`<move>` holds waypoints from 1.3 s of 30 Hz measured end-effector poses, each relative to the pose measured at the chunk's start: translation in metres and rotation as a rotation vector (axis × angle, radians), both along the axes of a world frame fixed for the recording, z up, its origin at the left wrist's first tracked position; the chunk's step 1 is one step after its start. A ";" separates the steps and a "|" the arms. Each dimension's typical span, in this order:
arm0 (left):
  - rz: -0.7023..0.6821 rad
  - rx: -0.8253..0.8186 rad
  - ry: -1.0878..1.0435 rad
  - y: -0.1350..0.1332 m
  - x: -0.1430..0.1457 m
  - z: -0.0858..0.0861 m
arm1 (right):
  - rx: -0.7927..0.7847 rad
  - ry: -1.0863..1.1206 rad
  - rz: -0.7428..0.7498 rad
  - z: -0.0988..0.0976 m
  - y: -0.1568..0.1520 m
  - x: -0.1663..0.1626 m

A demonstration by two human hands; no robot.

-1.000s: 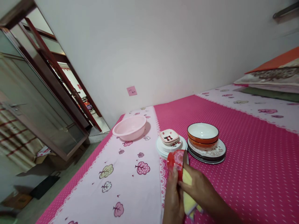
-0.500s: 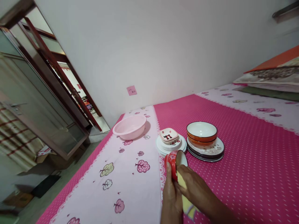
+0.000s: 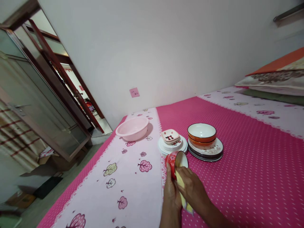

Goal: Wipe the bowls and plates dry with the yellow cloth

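A small red bowl (image 3: 171,161) with a white inside is tipped on its side, its mouth turned to the right. My left hand (image 3: 171,186) grips it from below and the left. Pressed at the bowl's mouth, my right hand (image 3: 190,183) is closed on a yellow cloth (image 3: 181,183), whose end hangs down between my wrists. Just behind the bowl are stacked white plates (image 3: 161,146), topped by small squarish bowls (image 3: 170,136). To their right, orange bowls (image 3: 201,135) with white insides rest on dark-rimmed plates (image 3: 217,148).
A pink basin (image 3: 131,129) stands farther back on the left of the bed (image 3: 249,164), which has a pink and white cover. Folded bedding (image 3: 277,79) lies at the far right. A glass-paned door (image 3: 54,104) stands at the left beyond the bed's edge.
Both hands and the red bowl have shifted slightly left in view. My right hand has moved a little along the bowl's mouth with the cloth, whose hanging end has swung left.
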State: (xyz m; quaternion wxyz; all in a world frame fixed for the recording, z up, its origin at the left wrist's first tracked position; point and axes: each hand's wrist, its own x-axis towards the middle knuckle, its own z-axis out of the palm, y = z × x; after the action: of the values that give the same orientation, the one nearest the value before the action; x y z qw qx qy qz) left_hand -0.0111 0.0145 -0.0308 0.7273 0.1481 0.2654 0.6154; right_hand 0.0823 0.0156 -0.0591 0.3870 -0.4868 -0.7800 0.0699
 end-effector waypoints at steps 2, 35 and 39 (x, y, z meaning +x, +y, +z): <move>-0.028 -0.008 -0.008 0.001 -0.001 -0.004 | 0.049 0.045 -0.032 -0.007 -0.001 -0.004; -0.280 0.180 -0.101 -0.007 -0.017 -0.025 | 0.106 0.168 -0.070 -0.015 -0.002 -0.008; -0.289 0.181 -0.092 -0.007 -0.018 -0.028 | 0.121 0.183 -0.070 -0.019 -0.001 -0.008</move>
State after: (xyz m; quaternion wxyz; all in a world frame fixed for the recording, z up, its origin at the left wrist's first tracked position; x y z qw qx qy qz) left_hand -0.0286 0.0072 -0.0589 0.8032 0.2210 0.1515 0.5320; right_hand 0.0739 0.0143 -0.0783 0.4875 -0.4811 -0.7266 0.0530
